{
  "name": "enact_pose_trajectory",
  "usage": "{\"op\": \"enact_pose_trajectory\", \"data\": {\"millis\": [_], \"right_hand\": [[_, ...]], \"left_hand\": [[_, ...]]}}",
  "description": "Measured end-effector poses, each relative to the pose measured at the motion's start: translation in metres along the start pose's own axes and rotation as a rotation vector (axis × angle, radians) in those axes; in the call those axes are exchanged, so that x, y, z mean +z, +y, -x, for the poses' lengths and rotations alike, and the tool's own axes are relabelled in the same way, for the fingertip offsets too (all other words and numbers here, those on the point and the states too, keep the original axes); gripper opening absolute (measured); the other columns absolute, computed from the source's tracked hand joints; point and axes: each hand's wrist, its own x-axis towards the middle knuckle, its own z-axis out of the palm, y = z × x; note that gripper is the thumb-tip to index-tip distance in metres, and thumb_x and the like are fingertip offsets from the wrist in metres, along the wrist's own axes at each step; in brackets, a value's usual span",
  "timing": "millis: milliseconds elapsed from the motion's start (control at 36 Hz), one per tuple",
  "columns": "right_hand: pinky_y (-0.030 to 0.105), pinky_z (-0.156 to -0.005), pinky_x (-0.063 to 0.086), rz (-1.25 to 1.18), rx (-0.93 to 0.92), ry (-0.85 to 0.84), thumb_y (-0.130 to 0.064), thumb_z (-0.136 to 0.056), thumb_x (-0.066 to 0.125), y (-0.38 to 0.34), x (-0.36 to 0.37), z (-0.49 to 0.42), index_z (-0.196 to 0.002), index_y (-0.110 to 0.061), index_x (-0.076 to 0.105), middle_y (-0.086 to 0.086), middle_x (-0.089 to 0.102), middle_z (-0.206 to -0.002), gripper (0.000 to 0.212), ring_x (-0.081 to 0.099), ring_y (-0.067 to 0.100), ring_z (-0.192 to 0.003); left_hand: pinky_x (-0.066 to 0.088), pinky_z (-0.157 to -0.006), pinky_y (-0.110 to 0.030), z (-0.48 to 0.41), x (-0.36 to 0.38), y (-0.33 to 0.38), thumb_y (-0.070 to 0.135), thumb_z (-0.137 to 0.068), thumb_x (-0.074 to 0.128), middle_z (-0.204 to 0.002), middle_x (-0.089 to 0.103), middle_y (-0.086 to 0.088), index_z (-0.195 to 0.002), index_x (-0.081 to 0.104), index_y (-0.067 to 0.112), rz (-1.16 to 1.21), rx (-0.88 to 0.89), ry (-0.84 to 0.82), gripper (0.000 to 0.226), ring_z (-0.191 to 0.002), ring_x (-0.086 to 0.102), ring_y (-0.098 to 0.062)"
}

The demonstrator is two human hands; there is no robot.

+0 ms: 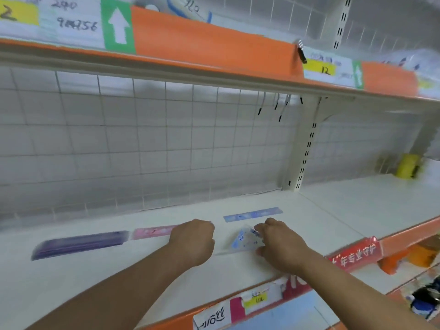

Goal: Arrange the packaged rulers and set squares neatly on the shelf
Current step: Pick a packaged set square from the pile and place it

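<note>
- Illumination: even, diffuse, moderately bright, with a cool cast; the source lies out of view.
- Shadows: soft and faint on the white shelf (238, 270) beneath the forearms (133, 282); a darker band under the upper shelf (190, 75).
- Blur: motion smear throughout; price labels (71, 22), wire grid (142, 139) and purple pack (78, 244) all read soft.
- Distortion: wide-angle bowing; shelf edges curve toward the corners.

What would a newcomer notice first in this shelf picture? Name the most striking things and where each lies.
Two arms reach onto the white shelf: the right hand pinches a clear set square at centre, the left hand sits curled by a pink ruler. A purple ruler pack lies left, a blue ruler behind the hands; an orange price strip runs overhead.
</note>
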Motion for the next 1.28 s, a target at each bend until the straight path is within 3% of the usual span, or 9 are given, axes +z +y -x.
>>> {"op": "enact_pose_trajectory", "data": {"millis": [417,528,611,694,750,806,889,972,1278], "right_hand": [[0.03,-0.082,0.047,0.001,-0.147,-0.189,-0.02,-0.086,0.057,0.097,0.013,-0.052,-0.111,-0.01,0.059,0.004,0.057,-0.11,0.027,0.057,0.02,-0.101],[0.022,-0.06,0.036,-0.034,-0.178,-0.205,-0.019,-0.084,0.059,0.103,0.018,-0.06,-0.083,-0.012,0.054,-0.005,0.049,-0.078,0.008,0.051,0.016,-0.079],[0.017,-0.053,0.029,-0.08,-0.216,-0.218,-0.021,-0.084,0.062,0.105,0.019,-0.065,-0.064,-0.021,0.039,-0.01,0.041,-0.069,0.03,0.043,0.008,-0.065],[0.016,-0.052,0.028,-0.103,-0.254,-0.22,-0.023,-0.083,0.066,0.106,0.017,-0.068,-0.062,-0.023,0.036,-0.009,0.04,-0.069,0.036,0.042,0.007,-0.064],[0.015,-0.056,0.03,-0.106,-0.266,-0.233,-0.025,-0.083,0.067,0.106,0.017,-0.069,-0.064,-0.024,0.039,-0.009,0.043,-0.074,0.034,0.046,0.01,-0.073],[0.017,-0.067,0.038,-0.121,-0.28,-0.247,-0.028,-0.084,0.067,0.106,0.017,-0.07,-0.081,-0.024,0.056,-0.01,0.052,-0.091,0.013,0.052,0.009,-0.085],[0.024,-0.091,0.043,-0.147,-0.272,-0.242,-0.032,-0.086,0.066,0.105,0.019,-0.068,-0.122,-0.022,0.059,-0.004,0.052,-0.126,0.038,0.054,0.013,-0.108],[0.024,-0.09,0.042,-0.147,-0.282,-0.21,-0.033,-0.088,0.064,0.103,0.019,-0.065,-0.121,-0.022,0.059,-0.001,0.05,-0.126,0.035,0.049,0.011,-0.099],[0.025,-0.092,0.042,-0.103,-0.285,-0.159,-0.035,-0.09,0.061,0.092,0.014,-0.057,-0.124,-0.026,0.057,0.0,0.046,-0.124,0.036,0.049,0.016,-0.113]], "left_hand": [[0.041,-0.077,-0.029,-0.024,0.02,0.069,0.027,-0.1,0.04,-0.119,0.059,-0.005,-0.11,0.057,0.013,0.061,-0.184,-0.025,0.024,-0.108,0.057,-0.023],[0.041,-0.077,-0.029,-0.024,0.021,0.077,0.027,-0.099,0.04,-0.116,0.06,-0.005,-0.107,0.057,0.014,0.042,-0.229,-0.028,0.023,-0.105,0.058,-0.024],[0.041,-0.076,-0.029,-0.024,0.021,0.079,0.027,-0.099,0.041,-0.116,0.06,-0.005,-0.107,0.058,0.014,0.019,-0.255,-0.033,0.023,-0.104,0.059,-0.025],[0.04,-0.073,-0.029,-0.026,0.018,0.079,0.025,-0.098,0.041,-0.116,0.06,-0.005,-0.107,0.059,0.014,0.01,-0.274,-0.039,0.023,-0.103,0.06,-0.025],[0.041,-0.075,-0.029,-0.026,0.017,0.078,0.025,-0.098,0.041,-0.117,0.06,-0.005,-0.107,0.059,0.013,0.011,-0.28,-0.042,0.023,-0.105,0.059,-0.024],[0.044,-0.079,-0.03,-0.025,0.016,0.077,0.026,-0.098,0.041,-0.118,0.06,-0.005,-0.108,0.059,0.013,0.006,-0.284,-0.047,0.024,-0.106,0.059,-0.025],[0.045,-0.079,-0.03,-0.022,0.017,0.076,0.026,-0.098,0.041,-0.116,0.061,-0.005,-0.107,0.059,0.013,-0.009,-0.29,-0.063,0.023,-0.103,0.06,-0.025],[0.041,-0.075,-0.028,-0.021,0.017,0.075,0.023,-0.097,0.041,-0.114,0.06,-0.005,-0.105,0.058,0.013,-0.004,-0.303,-0.074,0.021,-0.103,0.059,-0.025],[0.043,-0.075,-0.028,-0.012,0.014,0.072,0.021,-0.097,0.043,-0.111,0.062,-0.006,-0.105,0.059,0.012,-0.015,-0.315,-0.051,0.021,-0.099,0.061,-0.026]]}}
